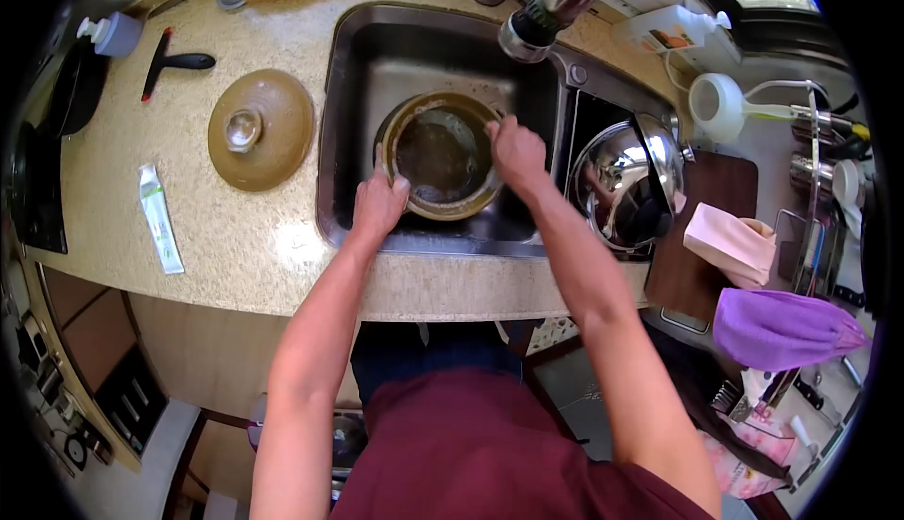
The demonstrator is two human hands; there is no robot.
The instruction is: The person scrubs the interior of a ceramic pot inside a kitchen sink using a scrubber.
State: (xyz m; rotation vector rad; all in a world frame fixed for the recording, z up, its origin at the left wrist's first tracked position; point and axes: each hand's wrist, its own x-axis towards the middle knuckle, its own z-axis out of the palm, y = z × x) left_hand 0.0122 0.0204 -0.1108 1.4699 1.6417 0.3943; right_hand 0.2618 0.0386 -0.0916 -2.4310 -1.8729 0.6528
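A brown earthenware pot [454, 210] is located in the left basin of a stainless-steel sink [372, 44], with cloudy liquid [435, 151] visible inside. Whether the basin floor is touched by the pot's base cannot be determined. The pot is held from both sides. The left rim is gripped by the left hand [379, 203], the thumb being laid over the edge and the fingers set along the outer wall. The opposite rim is grasped by the right hand [519, 154] — its fingers are curled closely at the edge.

The faucet head [524, 36] is positioned above the basin's upper right corner, apart from both hands. In the right basin, a shiny metal lid [607, 167] with a black handle is noted.

On the speckled countertop [240, 270], left of the sink, a round brown lid [282, 143] is placed knob upward. A black-handled squeegee [186, 61] and a white-and-green tube [161, 220] are found farther left — both well apart from the hands.
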